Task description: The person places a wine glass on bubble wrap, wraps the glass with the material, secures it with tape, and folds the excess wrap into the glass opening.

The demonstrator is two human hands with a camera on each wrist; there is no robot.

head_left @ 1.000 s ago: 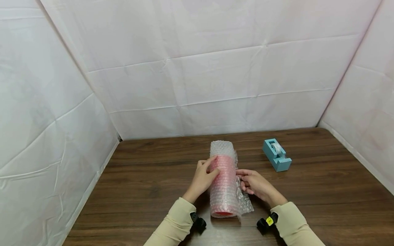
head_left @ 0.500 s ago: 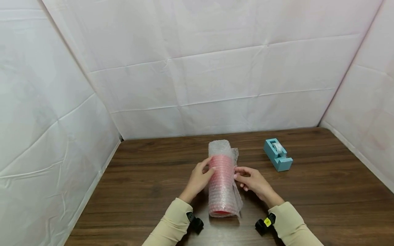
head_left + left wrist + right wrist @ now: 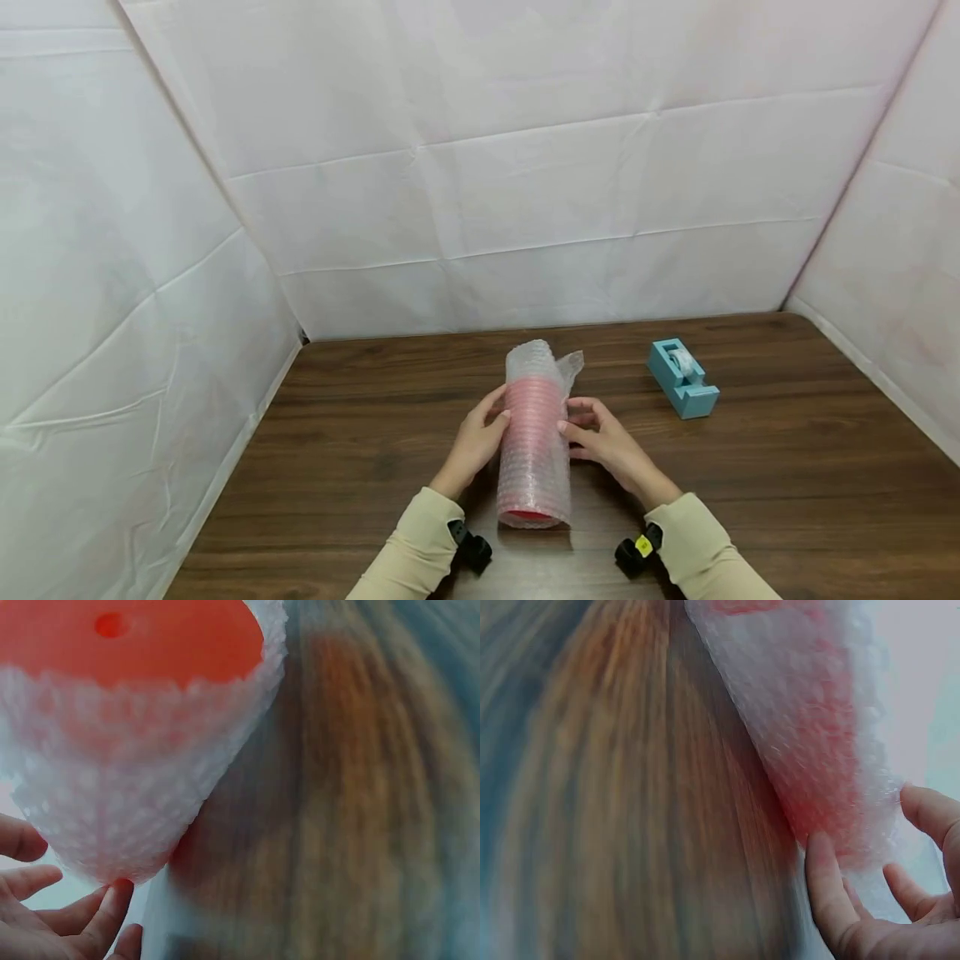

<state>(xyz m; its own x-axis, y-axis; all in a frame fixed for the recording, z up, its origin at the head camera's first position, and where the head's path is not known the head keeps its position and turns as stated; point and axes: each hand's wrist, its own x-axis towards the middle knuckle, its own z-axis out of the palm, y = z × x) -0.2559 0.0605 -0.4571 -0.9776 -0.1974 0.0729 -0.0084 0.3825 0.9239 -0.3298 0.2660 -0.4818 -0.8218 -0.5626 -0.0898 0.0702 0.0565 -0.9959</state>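
A red cylinder wrapped in bubble wrap (image 3: 532, 450) lies lengthwise on the table. Its bare red end (image 3: 172, 645), with a small round hollow, faces the left wrist camera. My left hand (image 3: 474, 439) holds the roll's left side, thumb towards the top and fingertips against the wrap. On the opposite side my right hand (image 3: 606, 442) grips the roll, its thumb on the wrap and fingers along the lower edge. A loose flap of bubble wrap (image 3: 572, 367) sticks out at the far right end.
A light blue tape dispenser (image 3: 682, 377) with a roll of clear tape stands to the right, farther back. White sheeting (image 3: 525, 192) walls in the back and sides of the dark wooden table (image 3: 360, 442).
The roll has turned and shifted slightly left. The loose wrap along its right side has been drawn in against it, and the right hand now lies closer around that side.
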